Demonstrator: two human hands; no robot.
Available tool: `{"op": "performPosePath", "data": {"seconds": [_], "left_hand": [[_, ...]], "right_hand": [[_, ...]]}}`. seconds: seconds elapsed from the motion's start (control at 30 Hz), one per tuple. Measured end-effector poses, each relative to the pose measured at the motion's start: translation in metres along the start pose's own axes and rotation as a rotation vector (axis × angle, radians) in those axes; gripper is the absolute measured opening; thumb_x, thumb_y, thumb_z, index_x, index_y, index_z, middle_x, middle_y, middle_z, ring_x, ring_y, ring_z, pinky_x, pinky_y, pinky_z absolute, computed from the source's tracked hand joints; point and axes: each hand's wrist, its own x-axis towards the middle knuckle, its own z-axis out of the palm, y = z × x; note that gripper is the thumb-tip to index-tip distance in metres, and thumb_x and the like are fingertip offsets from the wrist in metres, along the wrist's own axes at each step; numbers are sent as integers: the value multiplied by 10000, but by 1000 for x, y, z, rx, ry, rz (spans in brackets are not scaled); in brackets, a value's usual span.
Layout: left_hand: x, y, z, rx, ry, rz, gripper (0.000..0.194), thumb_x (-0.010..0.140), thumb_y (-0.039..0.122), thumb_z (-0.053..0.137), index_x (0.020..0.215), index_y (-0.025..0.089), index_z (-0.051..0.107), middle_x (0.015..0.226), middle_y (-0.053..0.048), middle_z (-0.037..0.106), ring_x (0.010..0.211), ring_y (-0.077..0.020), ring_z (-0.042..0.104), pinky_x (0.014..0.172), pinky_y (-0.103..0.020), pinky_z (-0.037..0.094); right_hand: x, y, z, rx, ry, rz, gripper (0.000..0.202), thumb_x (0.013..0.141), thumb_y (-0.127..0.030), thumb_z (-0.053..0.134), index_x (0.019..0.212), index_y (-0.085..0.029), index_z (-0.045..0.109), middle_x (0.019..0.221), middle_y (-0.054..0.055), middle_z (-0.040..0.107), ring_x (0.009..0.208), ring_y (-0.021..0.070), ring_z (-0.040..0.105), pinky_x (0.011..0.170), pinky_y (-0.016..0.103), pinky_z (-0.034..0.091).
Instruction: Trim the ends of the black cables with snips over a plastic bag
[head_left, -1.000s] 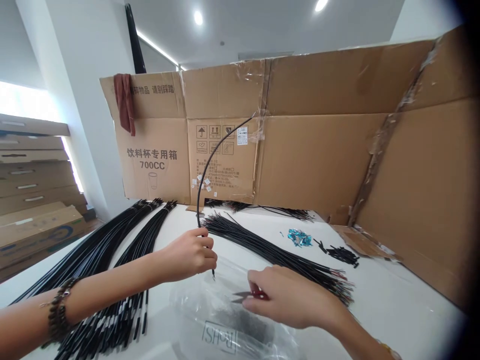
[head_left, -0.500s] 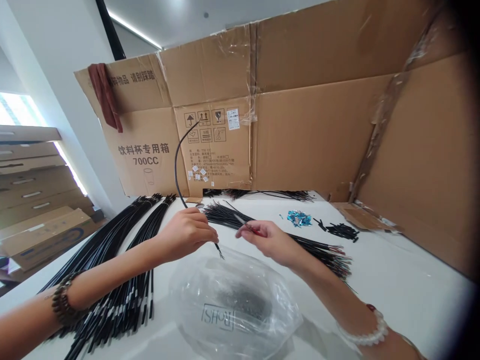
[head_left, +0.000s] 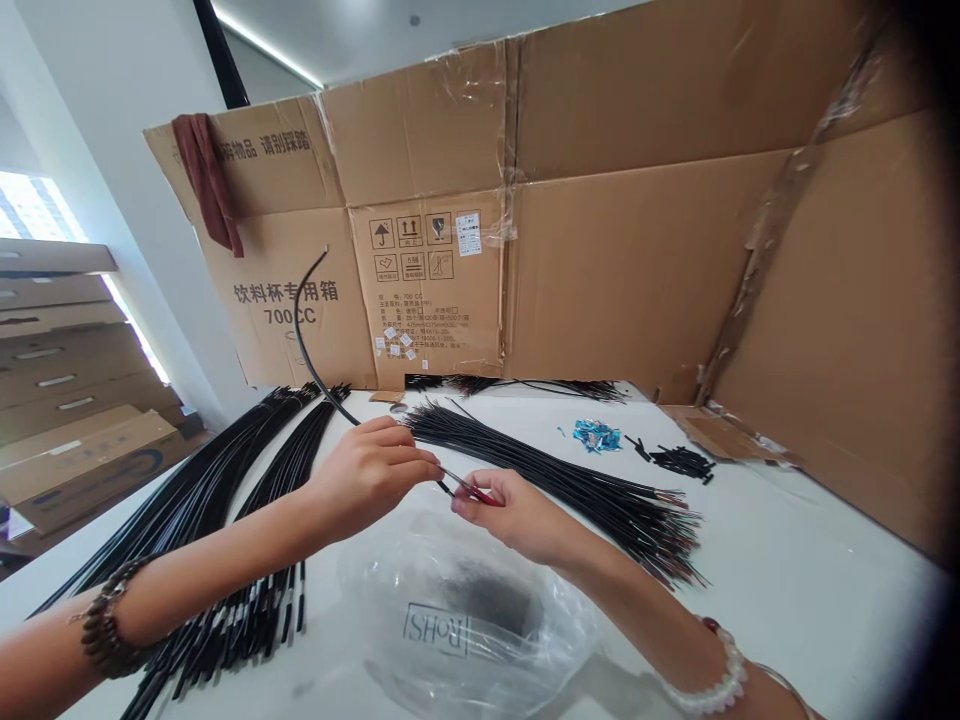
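Note:
A black cable (head_left: 309, 350) passes through the closed fingers of my left hand (head_left: 379, 462). Its long part curves up and to the left, and its short end pokes out toward my right hand (head_left: 510, 510). Between the fingertips of that hand is a slim pointed metal tool with a red handle (head_left: 484, 495). The metal point lies along the cable end close to my left fingertips. My right fingers meet the cable's tip, so its stripped wires are hidden. Below both hands lies a clear plastic bag (head_left: 472, 640) marked RoHS with dark contents.
Bundles of black cables (head_left: 217, 500) lie at the left, and another cable bundle (head_left: 555, 480) lies behind my right hand. Blue foil scraps (head_left: 596, 435) and short black pieces (head_left: 682, 462) sit farther right. A tall cardboard wall (head_left: 615, 270) encloses the white table's back and right.
My right hand has moved left and down, bringing the tool to the cable end. The cable's upper part has swung left, and its frayed tip is now covered.

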Motion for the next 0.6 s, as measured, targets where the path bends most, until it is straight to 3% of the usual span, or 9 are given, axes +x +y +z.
{"op": "performPosePath", "data": {"seconds": [0.17,0.27,0.43,0.5,0.6], "left_hand": [[-1,1,-3,30,57,-45,169,904,84,540,912,193,670,851,32,751,666,-97,601,655,-265,418],[0,4,-3,51,91,-34,157,893,73,552,927,180,662,863,31,754,674,-98,600,650,-265,421],[4,9,-2,138,129,51,132,915,100,518,958,136,637,926,-11,753,707,-116,607,642,-280,429],[5,10,-2,196,126,94,128,919,109,513,967,125,631,922,-20,750,694,-118,609,616,-282,424],[4,9,0,265,145,153,157,930,106,481,976,116,630,922,-30,751,686,-121,601,593,-287,426]], "right_hand": [[-3,-8,1,95,47,12,394,779,-542,667,805,-161,569,497,-110,295,443,47,185,428,206,133],[-5,-11,-2,336,-85,73,410,795,-573,645,814,-181,524,450,-142,215,405,40,75,401,203,62],[-6,-13,-9,683,-304,334,332,994,-369,383,709,-199,401,369,-140,191,329,44,7,352,174,103],[-6,-14,-9,734,-295,363,348,999,-306,346,668,-197,361,360,-134,201,313,40,5,341,170,103],[-8,-14,-5,713,-188,241,335,920,-304,498,635,-192,363,362,-136,217,301,25,56,344,175,103]]}}
